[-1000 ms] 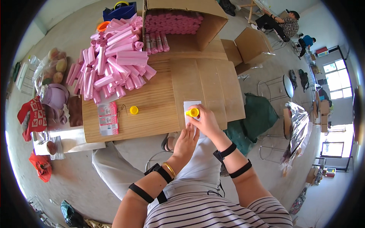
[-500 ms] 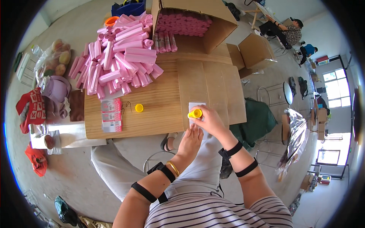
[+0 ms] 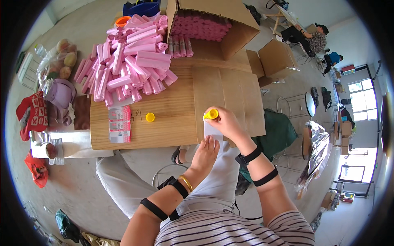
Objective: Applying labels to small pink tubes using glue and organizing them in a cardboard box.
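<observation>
My right hand is closed round a small yellow tube, its round end facing up. The tube is at the far end of a white paper strip, which lies on a flat piece of cardboard. My left hand is stretched out, its fingertips resting on the near part of the strip at the table edge. To the left stands a round yellow cap beside thin bent wires. Further left lie printed pink-and-white labels.
A heap of pink rolls covers the table's far left. An open cardboard box holding more rolls stands at the back. Bags of fruit are at the left. A stool and a seated person are to the right.
My right hand has slid the yellow tube away from me, toward the far end of the white strip. My left hand stays nearly in place.
</observation>
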Available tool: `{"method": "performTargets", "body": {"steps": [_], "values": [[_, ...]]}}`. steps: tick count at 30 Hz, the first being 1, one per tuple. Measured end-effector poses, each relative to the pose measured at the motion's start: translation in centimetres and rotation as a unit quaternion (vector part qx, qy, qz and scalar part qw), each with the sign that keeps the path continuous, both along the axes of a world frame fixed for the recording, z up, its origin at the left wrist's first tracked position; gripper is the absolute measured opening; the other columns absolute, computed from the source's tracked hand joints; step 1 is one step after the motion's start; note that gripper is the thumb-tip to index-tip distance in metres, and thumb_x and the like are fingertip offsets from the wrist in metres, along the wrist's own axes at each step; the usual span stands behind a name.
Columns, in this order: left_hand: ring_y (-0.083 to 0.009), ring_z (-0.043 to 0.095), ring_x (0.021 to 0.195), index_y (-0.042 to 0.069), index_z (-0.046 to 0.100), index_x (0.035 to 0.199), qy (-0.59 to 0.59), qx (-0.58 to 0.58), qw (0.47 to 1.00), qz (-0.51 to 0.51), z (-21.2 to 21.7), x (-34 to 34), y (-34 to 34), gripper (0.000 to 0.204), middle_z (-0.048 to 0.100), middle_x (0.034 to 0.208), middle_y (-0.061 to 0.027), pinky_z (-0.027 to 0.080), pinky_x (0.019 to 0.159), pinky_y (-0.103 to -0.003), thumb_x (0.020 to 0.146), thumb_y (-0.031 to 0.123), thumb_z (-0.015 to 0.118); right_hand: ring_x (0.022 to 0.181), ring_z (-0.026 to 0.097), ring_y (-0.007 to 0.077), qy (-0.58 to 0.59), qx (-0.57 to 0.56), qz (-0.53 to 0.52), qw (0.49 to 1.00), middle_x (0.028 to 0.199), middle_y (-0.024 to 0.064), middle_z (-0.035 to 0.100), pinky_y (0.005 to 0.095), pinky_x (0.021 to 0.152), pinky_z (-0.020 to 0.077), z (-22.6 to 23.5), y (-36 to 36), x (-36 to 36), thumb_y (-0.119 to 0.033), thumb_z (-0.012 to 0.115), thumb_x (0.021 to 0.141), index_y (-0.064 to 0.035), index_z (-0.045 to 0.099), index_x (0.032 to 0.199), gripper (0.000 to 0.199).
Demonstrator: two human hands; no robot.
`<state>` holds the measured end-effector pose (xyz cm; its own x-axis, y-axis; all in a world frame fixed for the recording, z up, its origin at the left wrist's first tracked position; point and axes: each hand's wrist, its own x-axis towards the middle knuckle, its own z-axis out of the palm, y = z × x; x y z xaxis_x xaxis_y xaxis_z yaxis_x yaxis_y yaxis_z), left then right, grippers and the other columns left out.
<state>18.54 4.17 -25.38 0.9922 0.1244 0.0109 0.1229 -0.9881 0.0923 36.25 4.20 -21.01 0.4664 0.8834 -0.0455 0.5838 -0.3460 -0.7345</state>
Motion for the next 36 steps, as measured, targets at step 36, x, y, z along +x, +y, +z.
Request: {"method": "performTargets", "body": {"steps": [36], "values": [[-0.0357, 0.038, 0.132, -0.001, 0.036, 0.143, 0.039, 0.051, 0.998, -0.009, 0.4, 0.1, -0.5, 0.058, 0.043, 0.139, -0.0248, 0.029, 0.104, -0.040, 0.090, 0.020, 0.045, 0.064, 0.066, 0.0162, 0.010, 0.004, -0.101, 0.995, 0.073, 0.0089, 0.067, 0.0291, 0.061, 0.0519, -1.6, -1.2, -0.5, -0.023, 0.073, 0.082, -0.0082, 0.067, 0.100, 0.024]]}}
